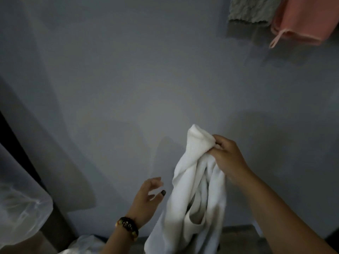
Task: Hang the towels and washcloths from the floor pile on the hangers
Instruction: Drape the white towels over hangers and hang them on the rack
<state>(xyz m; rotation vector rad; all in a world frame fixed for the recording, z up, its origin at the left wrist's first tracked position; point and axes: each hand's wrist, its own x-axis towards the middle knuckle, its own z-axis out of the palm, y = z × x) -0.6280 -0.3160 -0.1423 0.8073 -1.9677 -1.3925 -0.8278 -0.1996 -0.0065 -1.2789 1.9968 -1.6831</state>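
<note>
A white towel (190,195) hangs bunched in front of the grey wall, its lower end running off the bottom of the frame. My right hand (226,154) grips it near its top corner, fingers pinched round the cloth. My left hand (146,197), with a dark beaded bracelet at the wrist, is just left of the towel with fingers spread and holds nothing. At the top right a grey towel (251,10) and a pink washcloth (302,19) with a loop hang against the wall; their hangers are out of view.
The grey wall (128,79) fills most of the view. Clear plastic sheeting (22,208) covers something at the lower left, beside a dark upright edge (16,143). More pale plastic or cloth (86,244) lies at the bottom.
</note>
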